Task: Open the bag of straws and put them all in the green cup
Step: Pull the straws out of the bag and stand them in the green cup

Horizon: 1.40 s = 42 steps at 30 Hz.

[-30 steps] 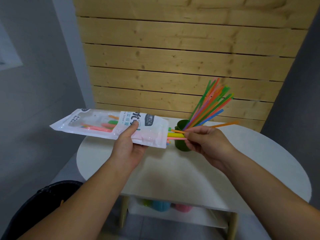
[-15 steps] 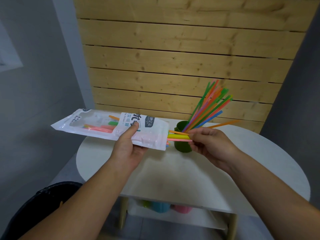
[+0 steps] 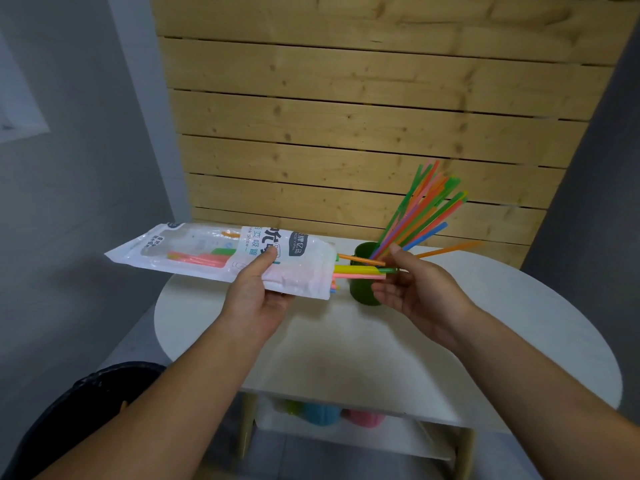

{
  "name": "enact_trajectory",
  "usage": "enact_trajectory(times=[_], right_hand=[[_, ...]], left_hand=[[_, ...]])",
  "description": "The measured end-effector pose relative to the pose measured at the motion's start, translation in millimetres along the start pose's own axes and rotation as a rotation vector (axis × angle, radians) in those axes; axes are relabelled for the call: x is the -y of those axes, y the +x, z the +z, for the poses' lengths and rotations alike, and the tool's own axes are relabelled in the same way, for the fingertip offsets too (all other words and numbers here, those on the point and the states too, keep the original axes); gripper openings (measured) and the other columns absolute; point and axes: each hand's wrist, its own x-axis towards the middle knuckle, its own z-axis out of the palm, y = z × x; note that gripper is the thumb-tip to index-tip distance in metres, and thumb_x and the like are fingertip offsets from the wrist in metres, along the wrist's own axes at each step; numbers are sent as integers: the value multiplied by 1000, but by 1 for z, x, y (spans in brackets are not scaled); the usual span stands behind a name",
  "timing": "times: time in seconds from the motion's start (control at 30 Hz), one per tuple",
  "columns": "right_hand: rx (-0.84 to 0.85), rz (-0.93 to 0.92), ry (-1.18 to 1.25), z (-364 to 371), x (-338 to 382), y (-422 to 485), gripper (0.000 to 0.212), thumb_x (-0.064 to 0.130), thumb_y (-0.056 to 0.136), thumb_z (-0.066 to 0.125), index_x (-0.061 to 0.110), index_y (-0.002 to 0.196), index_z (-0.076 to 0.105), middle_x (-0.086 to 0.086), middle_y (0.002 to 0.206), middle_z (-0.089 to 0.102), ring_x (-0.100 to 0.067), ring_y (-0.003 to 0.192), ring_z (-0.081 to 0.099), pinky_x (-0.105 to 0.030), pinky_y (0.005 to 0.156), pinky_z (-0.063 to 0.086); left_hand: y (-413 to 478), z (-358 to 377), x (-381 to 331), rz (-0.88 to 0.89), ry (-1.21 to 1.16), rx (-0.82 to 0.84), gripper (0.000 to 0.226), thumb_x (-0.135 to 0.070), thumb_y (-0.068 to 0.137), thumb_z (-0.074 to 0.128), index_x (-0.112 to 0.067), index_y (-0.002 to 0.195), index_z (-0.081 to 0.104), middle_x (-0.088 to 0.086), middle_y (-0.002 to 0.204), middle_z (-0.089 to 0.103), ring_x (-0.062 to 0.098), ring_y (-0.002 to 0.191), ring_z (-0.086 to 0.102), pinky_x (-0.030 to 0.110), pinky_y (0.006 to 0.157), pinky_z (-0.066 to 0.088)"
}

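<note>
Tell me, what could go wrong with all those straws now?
The white plastic straw bag, held by the left hand, has loose coloured straws poking from its open end; they might slip out and fall. The green cup holds tall straws leaning right, and the right hand is close beside it, so a bump could tip it.
</note>
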Motion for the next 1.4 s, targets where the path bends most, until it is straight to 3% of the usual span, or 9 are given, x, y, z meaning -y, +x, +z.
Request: enact_trajectory(times=[0.13,0.33,0.43,0.6,0.7,0.87,1.17,1.3,1.4], right_hand=[[38,-29,36,8,-10,-1,34,42,90,64,12,101,74,-12,89,70,-19,72,68,-30,68,60],[98,-40,-96,20,-34,-3,73,58,67,73,8,119,65,-13,100,66,-19,77,66,-33,68,55],[71,-61,-44,36,-40,-1,55,53,78,70,15,117,65,-7,92,64,-15,72,60,-31,67,53],[-30,-108,267,54,-30,3,18,28,96,62,13,101,71,-3,74,67,-11,62,59,-26,63,56],[-91,-180,230,54,-28,1,19,26,97,61,10,96,70,-3,70,65,-9,56,58,-21,56,54],[-181,-292,68,45,-21,0,27,30,98,58,7,96,72,-9,77,65,-14,66,60,-20,56,53],[-237,-386,44,15,6,-11,28,29,98,59,3,94,69,-12,79,74,-18,64,71,-22,60,58],[-275,-433,13,-3,18,-19,23,27,99,58,10,87,68,2,64,73,-11,57,70,-23,63,59],[-305,-460,16,-18,26,-22,19,27,99,59,13,89,68,5,66,73,-8,58,69,-24,64,59]], left_hand=[[-2,1,-1,8,-23,-8,35,-4,91,68,-16,123,65,8,114,78,27,105,74,61,99,52],[-8,5,-1,-3,-45,-11,18,-4,93,66,-17,104,67,5,94,81,23,89,77,54,95,55],[-10,8,3,-12,-35,-15,17,-3,93,65,-16,104,67,5,91,81,21,80,79,49,89,58],[-10,5,10,-45,-39,-4,23,-4,92,67,-15,112,65,8,105,80,23,89,78,49,86,61],[-9,4,10,-67,-55,-2,24,-5,93,67,-14,115,66,8,106,79,22,89,78,46,80,63],[-6,1,4,-73,-94,-54,21,-5,92,68,-11,112,68,8,98,80,22,82,79,43,72,64],[0,-3,-4,-23,-138,-105,17,-4,92,68,-12,108,68,5,96,81,20,81,78,42,86,61],[2,-6,-5,-24,-137,-112,16,-5,93,67,-13,107,67,4,91,81,18,82,78,39,87,61],[3,-6,-4,-25,-141,-108,16,-6,93,67,-13,108,67,3,91,81,17,83,77,38,89,60]])
